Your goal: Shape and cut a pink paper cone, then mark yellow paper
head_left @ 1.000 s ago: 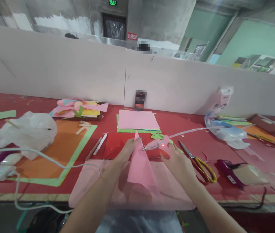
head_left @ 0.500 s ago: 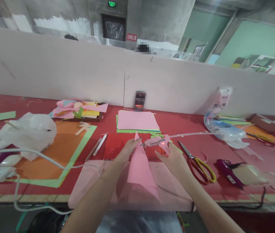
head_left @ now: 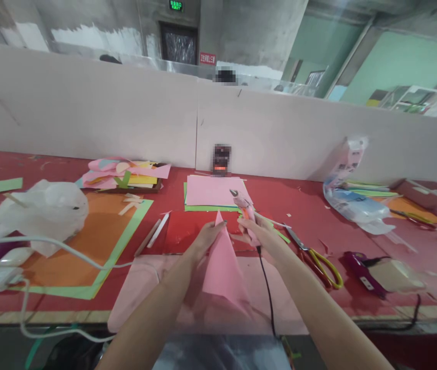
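My left hand is closed on a pink paper cone near its pointed top, with the wide end hanging toward me. Just right of it, my right hand grips a pink hot glue gun by the handle. The gun's metal nozzle points up and to the left, apart from the cone. A black cord runs down from the handle, and a clear glue stick sticks out behind the gun. Below both hands lies a pale pink board at the table edge.
Scissors with red and yellow handles lie to the right, beside a purple power strip. A stack of pink and green paper is ahead. On the left are orange sheets, a white plastic bag and a white cable.
The glue gun has turned from pointing left at the cone's tip to pointing up and away from it. My left hand and the cone have barely moved.
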The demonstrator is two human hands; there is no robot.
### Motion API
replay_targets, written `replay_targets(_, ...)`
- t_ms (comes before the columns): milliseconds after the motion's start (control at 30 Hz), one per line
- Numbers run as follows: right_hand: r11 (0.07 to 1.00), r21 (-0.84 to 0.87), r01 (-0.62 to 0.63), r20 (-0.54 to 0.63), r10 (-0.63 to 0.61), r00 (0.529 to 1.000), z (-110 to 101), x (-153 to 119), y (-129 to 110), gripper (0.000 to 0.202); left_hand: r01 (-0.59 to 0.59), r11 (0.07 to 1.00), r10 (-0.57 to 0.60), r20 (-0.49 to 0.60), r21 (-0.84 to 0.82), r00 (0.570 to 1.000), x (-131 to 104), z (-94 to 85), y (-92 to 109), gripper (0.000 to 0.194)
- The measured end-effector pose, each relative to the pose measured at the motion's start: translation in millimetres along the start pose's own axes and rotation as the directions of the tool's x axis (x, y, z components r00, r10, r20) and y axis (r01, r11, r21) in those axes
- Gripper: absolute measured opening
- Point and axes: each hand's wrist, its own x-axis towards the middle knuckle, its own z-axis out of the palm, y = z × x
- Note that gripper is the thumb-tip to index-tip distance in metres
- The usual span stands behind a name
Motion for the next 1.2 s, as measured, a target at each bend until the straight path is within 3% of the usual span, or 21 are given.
replay_targets(367,0.996,-0.042,-0.076,0.040,0.077,0.996,2.6,16.5,10.0,0.027,-0.098,0.978,0.115,-0.084,0.182,0.990,26.3,-8.6,-21.9,0.037)
replay_targets(633,0.991,-0.011,-0.130,0.075,0.131,0.989,8.5,22.6,7.0,0.028,-0.076,0.993,0.081,-0.058,0.086,0.995,16.1,-3.4,-15.5,0.031)
replay_targets(767,0.989,0.045,-0.142,0.081,0.138,0.987,2.8,25.6,10.7,0.026,-0.074,0.997,0.075,0.018,-0.013,0.997,10.3,-1.3,-11.7,0.037)
replay_targets(1200,0.980,0.130,-0.147,0.069,0.139,0.988,-1.5,30.9,20.9,0.023,-0.079,0.994,0.085,0.088,-0.072,0.993,8.5,-0.3,-12.1,0.041)
